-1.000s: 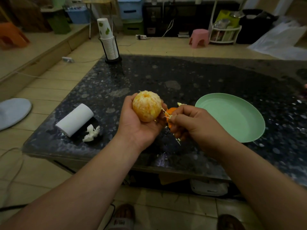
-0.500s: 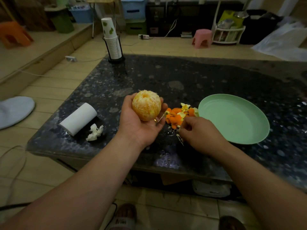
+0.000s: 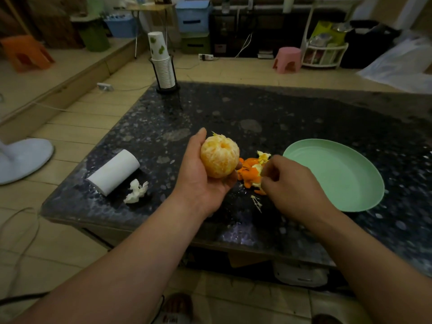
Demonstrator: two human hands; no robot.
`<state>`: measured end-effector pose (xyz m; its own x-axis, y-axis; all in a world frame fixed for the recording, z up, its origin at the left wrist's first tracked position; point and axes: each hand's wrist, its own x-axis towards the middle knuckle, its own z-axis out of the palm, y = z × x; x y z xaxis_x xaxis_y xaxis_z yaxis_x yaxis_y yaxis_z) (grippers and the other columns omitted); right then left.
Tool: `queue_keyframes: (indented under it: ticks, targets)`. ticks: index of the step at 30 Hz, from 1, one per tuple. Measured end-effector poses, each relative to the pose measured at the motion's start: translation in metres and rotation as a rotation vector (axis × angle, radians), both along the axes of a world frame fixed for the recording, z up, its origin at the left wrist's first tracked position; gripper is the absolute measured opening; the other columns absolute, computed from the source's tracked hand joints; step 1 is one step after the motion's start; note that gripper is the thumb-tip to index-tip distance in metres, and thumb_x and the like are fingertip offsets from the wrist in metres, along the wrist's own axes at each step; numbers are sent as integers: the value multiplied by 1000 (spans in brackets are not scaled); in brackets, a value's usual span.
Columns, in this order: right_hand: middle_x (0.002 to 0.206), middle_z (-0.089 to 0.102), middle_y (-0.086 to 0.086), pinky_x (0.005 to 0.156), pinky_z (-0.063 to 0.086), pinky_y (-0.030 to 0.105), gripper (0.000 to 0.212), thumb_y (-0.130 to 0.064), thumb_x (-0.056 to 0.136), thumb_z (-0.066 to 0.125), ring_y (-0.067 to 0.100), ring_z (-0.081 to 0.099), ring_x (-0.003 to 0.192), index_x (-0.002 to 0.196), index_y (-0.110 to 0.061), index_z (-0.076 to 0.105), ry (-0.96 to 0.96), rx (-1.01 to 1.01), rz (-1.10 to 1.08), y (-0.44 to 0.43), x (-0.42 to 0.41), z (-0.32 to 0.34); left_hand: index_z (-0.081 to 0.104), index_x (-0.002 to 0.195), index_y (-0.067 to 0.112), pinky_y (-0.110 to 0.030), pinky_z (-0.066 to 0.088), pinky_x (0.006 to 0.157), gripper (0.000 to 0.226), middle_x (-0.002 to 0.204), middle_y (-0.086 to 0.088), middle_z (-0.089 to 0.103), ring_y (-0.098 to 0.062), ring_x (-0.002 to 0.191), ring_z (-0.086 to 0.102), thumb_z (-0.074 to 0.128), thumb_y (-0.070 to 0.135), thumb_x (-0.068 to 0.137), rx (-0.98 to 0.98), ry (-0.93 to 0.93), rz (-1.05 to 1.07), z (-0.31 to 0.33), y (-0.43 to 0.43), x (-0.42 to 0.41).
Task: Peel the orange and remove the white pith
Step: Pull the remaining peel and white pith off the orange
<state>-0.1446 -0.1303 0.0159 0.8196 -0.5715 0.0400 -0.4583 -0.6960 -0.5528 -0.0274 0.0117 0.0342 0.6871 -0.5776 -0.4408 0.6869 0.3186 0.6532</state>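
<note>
Above the near edge of the dark speckled desk (image 3: pixel 257 113), the left hand (image 3: pixel 198 183) cups the orange (image 3: pixel 219 157), fingers and thumb curled round it from below and behind. The fruit is bare of rind, with pale threads of pith still across its segments. A second ago the right hand (image 3: pixel 294 185) was up against the fruit, drawing a strand away. It has since gone down to the peel pile (image 3: pixel 250 171) just right of the orange and now sits beside it, fingers curled inward. Whether a shred is pinched at its fingertips cannot be told. One more pass of pith removal looks finished, and the task seems to be in its late cleaning stage, with only fine white threads left to pick.

A loose pith strand (image 3: pixel 256 202) lies on the desk near the pile. The green plate (image 3: pixel 332 178) sits just beyond the right hand. To the left lie a paper roll (image 3: pixel 113 171) and a crumpled tissue (image 3: pixel 135 191), and a cup stack (image 3: pixel 161 64) stands at the far corner. The way back from the pile to the fruit looks short and unobstructed, the scraps lying beneath it rather than across it
</note>
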Motion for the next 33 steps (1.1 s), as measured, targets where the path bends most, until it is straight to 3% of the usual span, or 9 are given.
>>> queue_keyframes:
  ticks: [3, 5, 8, 13, 16, 18, 21, 27, 33]
  targets:
    - [80, 73, 0, 75, 61, 45, 17, -31, 98, 68, 18, 71, 76, 85, -21, 72, -46, 191, 20, 5, -1, 7, 68, 121, 11, -33, 57, 56, 58, 96, -13, 76, -25, 73, 72, 68, 62, 94, 3, -70, 13, 4, -3, -4]
    - [87, 79, 4, 70, 63, 40, 7, -25, 100, 70, 17, 76, 76, 99, -18, 72, -135, 544, 43, 15, -4, 18, 69, 116, 13, -34, 61, 63, 50, 91, -9, 79, -22, 75, 76, 66, 59, 97, 14, -136, -2, 6, -5, -7]
    - [92, 81, 8, 63, 59, 28, 28, -32, 105, 65, 21, 77, 76, 112, -5, 68, -240, 969, 90, 29, -9, 30, 70, 118, 10, -42, 64, 84, 54, 99, -13, 79, -26, 90, 77, 66, 60, 97, 63, -195, -46, 7, -5, -14]
    - [90, 81, 10, 65, 61, 29, 23, -28, 107, 62, 21, 80, 79, 112, -5, 65, -392, 895, 27, 28, -12, 32, 71, 125, 8, -45, 59, 96, 68, 116, -16, 78, -33, 106, 75, 53, 69, 100, 98, -318, -104, 3, -7, -16]
    - [89, 81, 10, 70, 65, 39, 15, -24, 106, 65, 23, 80, 80, 108, -9, 66, -460, 802, 8, 23, -13, 34, 70, 131, 11, -56, 51, 109, 71, 126, -19, 76, -38, 119, 71, 40, 69, 104, 95, -331, -168, 4, -6, -13]
    - [91, 81, 9, 75, 67, 47, 11, -22, 104, 68, 22, 80, 81, 107, -11, 67, -449, 737, 5, 21, -14, 33, 70, 128, 13, -58, 50, 104, 52, 122, -16, 77, -35, 110, 71, 44, 53, 108, 46, -326, -150, 7, -6, -11]
    - [93, 80, 9, 78, 67, 49, 10, -21, 103, 70, 21, 80, 84, 108, -13, 69, -423, 725, 0, 21, -14, 31, 67, 126, 16, -45, 53, 86, 35, 114, -12, 73, -29, 99, 69, 46, 34, 104, -2, -316, -88, 7, -5, -8]
    - [96, 82, 7, 71, 61, 32, 18, -26, 102, 70, 20, 80, 89, 97, -9, 72, -394, 860, -14, 22, -11, 29, 67, 110, 11, -42, 57, 88, 29, 109, -15, 69, -25, 94, 69, 58, 38, 105, -19, -311, -14, 11, -7, -15]
    - [88, 80, 6, 69, 59, 30, 28, -34, 99, 73, 17, 76, 81, 94, -7, 75, -364, 986, -30, 23, -8, 26, 68, 104, 13, -37, 57, 81, 24, 106, -14, 69, -21, 88, 70, 54, 33, 107, -45, -344, -19, 12, -6, -16]
